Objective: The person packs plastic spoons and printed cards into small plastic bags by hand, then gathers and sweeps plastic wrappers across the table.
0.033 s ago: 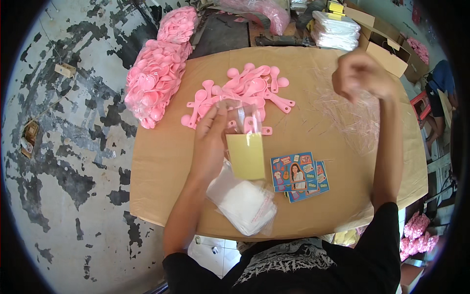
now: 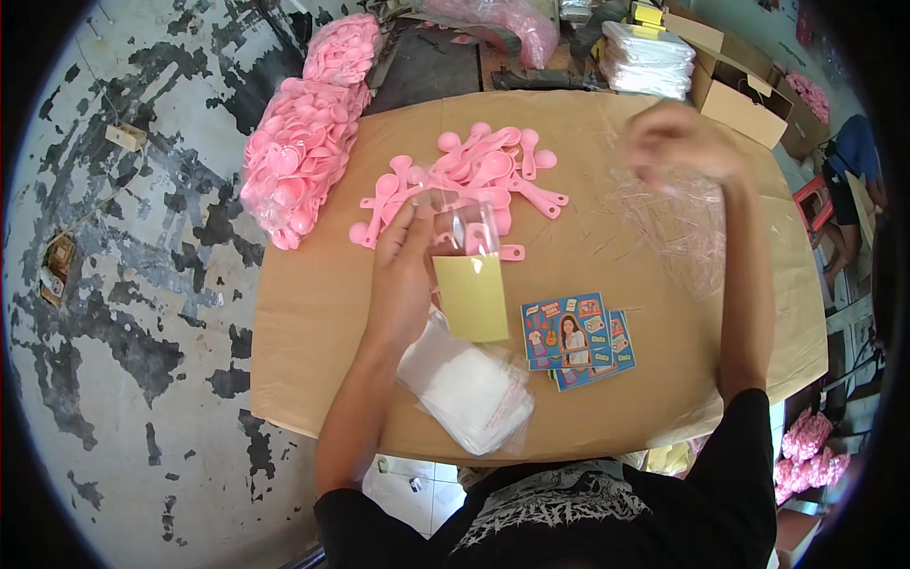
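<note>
My left hand [image 2: 402, 275] is closed on a clear plastic bag [image 2: 460, 228] with a plain yellow card [image 2: 471, 299] inside its lower part. The bag hangs over the near edge of a heap of pink plastic spoons [image 2: 493, 169]. Smeared by motion, my right hand [image 2: 678, 147] is raised over the far right of the table, by a loose pile of thin clear plastic strips [image 2: 678, 228]. Its fingers look curled, but whether they hold anything is not visible. Below my left hand lies a stack of clear bags [image 2: 474, 398]. Blue printed cards [image 2: 569, 332] lie to its right.
Brown paper covers the table [image 2: 313, 351]. Big clear bags of pink spoons [image 2: 299, 152] stand at the far left. At the far right are a stack of packed clear bags [image 2: 647, 59] and a cardboard box [image 2: 744, 104]. Another person [image 2: 848, 180] sits beyond the right side.
My right hand has shifted slightly left and toward me. The left hand still holds the bag with the yellow card, which has risen slightly.
</note>
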`<state>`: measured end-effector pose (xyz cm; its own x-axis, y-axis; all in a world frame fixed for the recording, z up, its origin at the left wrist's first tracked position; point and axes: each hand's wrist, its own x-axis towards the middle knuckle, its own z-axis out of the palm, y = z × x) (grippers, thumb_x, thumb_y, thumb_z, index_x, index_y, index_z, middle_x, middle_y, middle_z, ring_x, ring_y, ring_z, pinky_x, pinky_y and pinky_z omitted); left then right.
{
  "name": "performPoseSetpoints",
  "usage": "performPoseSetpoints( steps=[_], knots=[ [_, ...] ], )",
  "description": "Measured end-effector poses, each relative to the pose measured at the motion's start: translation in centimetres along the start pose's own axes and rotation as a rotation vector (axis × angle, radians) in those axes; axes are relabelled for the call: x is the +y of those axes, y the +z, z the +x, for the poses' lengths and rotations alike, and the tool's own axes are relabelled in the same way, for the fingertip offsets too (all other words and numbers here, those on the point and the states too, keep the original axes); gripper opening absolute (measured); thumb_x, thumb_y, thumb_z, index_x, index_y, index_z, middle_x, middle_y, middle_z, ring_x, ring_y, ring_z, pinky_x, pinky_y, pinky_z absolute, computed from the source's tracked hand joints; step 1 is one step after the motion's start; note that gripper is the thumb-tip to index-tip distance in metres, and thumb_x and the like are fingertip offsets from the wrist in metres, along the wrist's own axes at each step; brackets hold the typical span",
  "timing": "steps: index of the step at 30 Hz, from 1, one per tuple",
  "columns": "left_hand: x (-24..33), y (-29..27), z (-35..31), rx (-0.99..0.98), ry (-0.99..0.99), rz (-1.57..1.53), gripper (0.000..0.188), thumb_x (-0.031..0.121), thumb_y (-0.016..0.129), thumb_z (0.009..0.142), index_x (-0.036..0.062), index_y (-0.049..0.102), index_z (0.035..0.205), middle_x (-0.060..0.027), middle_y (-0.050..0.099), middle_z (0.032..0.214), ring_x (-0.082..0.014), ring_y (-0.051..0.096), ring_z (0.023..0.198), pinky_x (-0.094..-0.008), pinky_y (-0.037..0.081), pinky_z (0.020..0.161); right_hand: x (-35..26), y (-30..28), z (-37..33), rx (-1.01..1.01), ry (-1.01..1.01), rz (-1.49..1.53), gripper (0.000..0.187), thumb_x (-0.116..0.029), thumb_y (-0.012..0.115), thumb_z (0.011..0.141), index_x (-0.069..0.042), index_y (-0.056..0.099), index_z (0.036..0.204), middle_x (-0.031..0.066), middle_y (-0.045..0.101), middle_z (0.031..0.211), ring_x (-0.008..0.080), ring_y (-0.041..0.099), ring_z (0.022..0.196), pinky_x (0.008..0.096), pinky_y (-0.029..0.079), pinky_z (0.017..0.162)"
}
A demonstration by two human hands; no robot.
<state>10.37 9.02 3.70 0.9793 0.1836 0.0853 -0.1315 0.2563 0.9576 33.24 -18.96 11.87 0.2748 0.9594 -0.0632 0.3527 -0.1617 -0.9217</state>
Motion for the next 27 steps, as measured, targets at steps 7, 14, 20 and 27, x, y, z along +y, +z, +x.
performPoseSetpoints(
  steps=[7,14,20,27],
  knots=[
    [-0.3,1.0,0.9,0.205,0.085,-0.074,0.041,0.03,0.037,0.108,0.0068,0.045,0.141,-0.0081,0.065,0.118,-0.0145,0.068,0.092,-0.0266,0.058,0.066,5.0,0.2,3.0,0.755,-0.035,-0.717,0.037,-0.011,0.063,0.091,0.002,0.06,0.125,0.0124,0.07,0.112,0.0209,0.066,0.094,0.0341,0.052,0.084],
    [0.3,2.6,-0.4,0.142,0.146,-0.013,0.046,0.032,0.035,0.108,0.0053,0.039,0.146,-0.0119,0.06,0.127,-0.0151,0.065,0.102,-0.0276,0.057,0.078,-1.8,14.2,6.8,0.312,-0.276,-0.251,0.031,-0.016,0.068,0.092,-0.003,0.065,0.119,0.0055,0.068,0.085,0.0108,0.061,0.075,0.0278,0.05,0.068],
    [-1.0,0.8,0.0,0.054,0.061,-0.002,0.041,0.029,0.042,0.107,0.0004,0.053,0.135,-0.0099,0.069,0.111,-0.0119,0.069,0.089,-0.0266,0.058,0.073,-0.4,13.8,7.5,0.369,-0.163,-0.065,0.028,-0.014,0.073,0.09,-0.002,0.068,0.115,0.0013,0.068,0.079,0.0055,0.06,0.067,0.0218,0.048,0.06],
    [-1.3,1.4,-0.3,0.066,0.135,-0.089,0.041,0.027,0.041,0.107,0.0002,0.052,0.136,-0.0085,0.069,0.11,-0.012,0.069,0.087,-0.0262,0.058,0.072,0.9,12.8,8.1,0.227,-0.211,0.028,0.027,-0.013,0.072,0.09,0.0,0.068,0.113,0.004,0.07,0.086,0.008,0.063,0.072,0.0237,0.054,0.066]
  ],
)
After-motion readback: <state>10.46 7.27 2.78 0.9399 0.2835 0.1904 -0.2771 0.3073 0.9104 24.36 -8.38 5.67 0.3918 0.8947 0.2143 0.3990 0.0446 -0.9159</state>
